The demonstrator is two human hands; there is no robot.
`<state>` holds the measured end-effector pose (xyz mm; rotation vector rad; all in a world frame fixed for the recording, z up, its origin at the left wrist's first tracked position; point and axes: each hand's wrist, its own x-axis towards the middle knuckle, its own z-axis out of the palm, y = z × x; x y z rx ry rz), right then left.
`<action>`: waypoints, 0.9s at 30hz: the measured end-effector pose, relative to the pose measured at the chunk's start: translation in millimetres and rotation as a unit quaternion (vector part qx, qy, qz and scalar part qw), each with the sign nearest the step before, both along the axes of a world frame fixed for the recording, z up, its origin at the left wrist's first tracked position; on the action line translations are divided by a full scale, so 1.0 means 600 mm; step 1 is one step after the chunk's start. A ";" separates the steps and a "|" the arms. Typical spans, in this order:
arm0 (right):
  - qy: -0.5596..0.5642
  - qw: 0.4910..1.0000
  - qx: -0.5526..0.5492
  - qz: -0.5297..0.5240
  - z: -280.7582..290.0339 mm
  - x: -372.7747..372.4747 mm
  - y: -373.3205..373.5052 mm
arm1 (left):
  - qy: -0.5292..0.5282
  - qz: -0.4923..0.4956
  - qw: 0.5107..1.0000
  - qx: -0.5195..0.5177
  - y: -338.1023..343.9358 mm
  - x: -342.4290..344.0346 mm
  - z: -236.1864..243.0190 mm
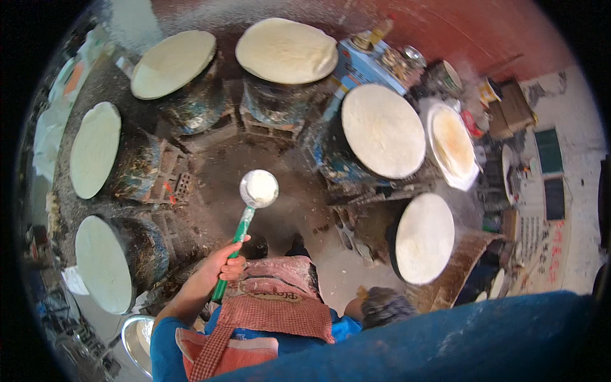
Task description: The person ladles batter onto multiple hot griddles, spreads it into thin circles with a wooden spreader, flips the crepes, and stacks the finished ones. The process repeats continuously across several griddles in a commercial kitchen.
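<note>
My left hand (231,261) is wrapped round the green handle of a ladle (244,226). Its round bowl holds white batter (261,186), out in front of me over the floor. Low on the right, my right hand (385,307) appears as a grey, ribbed shape, which looks like a glove; its fingers cannot be made out. A small tan piece shows beside it. The closest round griddle on the right (425,239) bears a pale, thin sheet. On the left, another griddle (105,264) is likewise covered with a pale sheet.
Dark drum stoves on bricks (181,184) form an arc around me, each topped by a covered griddle. Among them are a far one (286,51) and a right one (383,130). A white tray (468,181) holds a browned flatbread. At lower left sits a metal basin (129,347).
</note>
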<state>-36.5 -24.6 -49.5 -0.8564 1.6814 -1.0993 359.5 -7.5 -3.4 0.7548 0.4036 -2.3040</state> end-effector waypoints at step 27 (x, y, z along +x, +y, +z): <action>0.516 0.723 -0.191 0.418 -0.068 0.567 -0.786 | 0.075 0.285 0.955 0.019 -0.206 0.177 -0.107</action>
